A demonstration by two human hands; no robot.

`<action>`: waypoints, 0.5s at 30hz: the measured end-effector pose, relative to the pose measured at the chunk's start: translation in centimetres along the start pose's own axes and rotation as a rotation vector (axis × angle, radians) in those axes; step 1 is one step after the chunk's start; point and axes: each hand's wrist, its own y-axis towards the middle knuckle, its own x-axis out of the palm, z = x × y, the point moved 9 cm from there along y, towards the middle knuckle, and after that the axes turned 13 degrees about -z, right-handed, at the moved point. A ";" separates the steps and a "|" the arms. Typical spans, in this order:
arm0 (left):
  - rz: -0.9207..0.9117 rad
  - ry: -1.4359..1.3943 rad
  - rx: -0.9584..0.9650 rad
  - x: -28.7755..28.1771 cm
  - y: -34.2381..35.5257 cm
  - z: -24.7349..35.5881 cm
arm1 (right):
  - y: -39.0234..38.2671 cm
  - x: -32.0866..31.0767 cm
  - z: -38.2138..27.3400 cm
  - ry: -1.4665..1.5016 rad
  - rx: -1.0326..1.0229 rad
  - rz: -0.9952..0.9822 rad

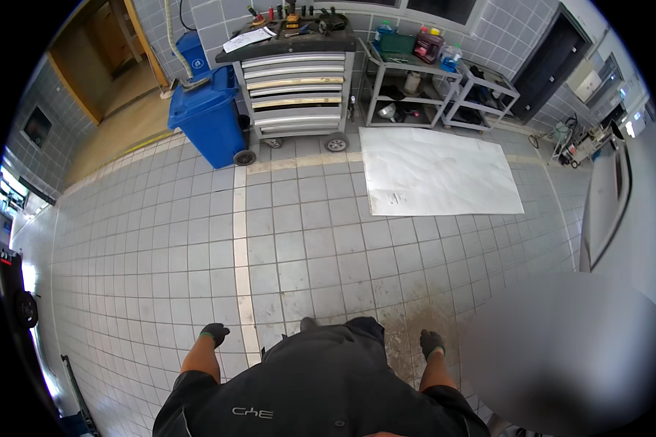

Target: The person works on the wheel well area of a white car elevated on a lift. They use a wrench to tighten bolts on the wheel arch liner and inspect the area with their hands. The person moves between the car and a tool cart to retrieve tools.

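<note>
A: Where are the hands, and what is their state?

B: Left hand [216, 333], in a dark glove, hangs out from the left side of the torso in its dark shirt [299, 386]. The fingers seem loosely curled, but whether they are pressed together cannot be told at this size. Right hand [431, 342], likewise gloved, hangs beyond the right side. Its fingers point away from the body and look bent; whether they are spread or closed cannot be told.

A: What lies nearest to each?

B: The pale floor stripe [241, 247] runs just to the right of the left hand, away from the wearer over grey floor tiles [328, 240]. The brownish stained patch [408, 331] on the tiles spreads between the torso and the right hand, close to the latter.

A: And the things farther off?

B: Ahead and to the right, well apart from both hands, a creased white sheet [441, 171] lies flat on the floor, dark marks near its near left corner. Beyond the stripe stands a wheeled tool cabinet [293, 95] with silver drawers; its top carries papers [249, 38] and an orange-and-black power tool [291, 18]. A blue wheeled bin [208, 116] stands just left of the cabinet. To the cabinet's right is a grey utility cart [375, 87], bearing a green box [399, 45], a dark red jug [430, 47] and a jug of blue liquid [451, 57].
</note>
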 end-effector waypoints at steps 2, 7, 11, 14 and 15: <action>-0.068 -0.067 -0.078 -1.7 0.5 -0.7 | 2.5 -1.8 -1.2 -0.295 0.021 0.106; 0.027 -0.312 -0.011 -5.1 4.3 -1.5 | 12.3 1.1 -6.7 -0.788 -0.040 -0.045; 0.106 -0.558 -0.059 -10.7 7.4 -2.4 | 21.2 -2.5 -15.9 -0.743 0.250 -0.181; 0.212 -0.517 -0.131 -18.7 5.1 -6.9 | 24.1 -1.6 -36.7 -0.901 0.168 -0.309; 0.253 -0.570 -0.150 -21.6 5.4 -8.3 | 24.7 -1.2 -46.9 -1.354 -0.272 -0.247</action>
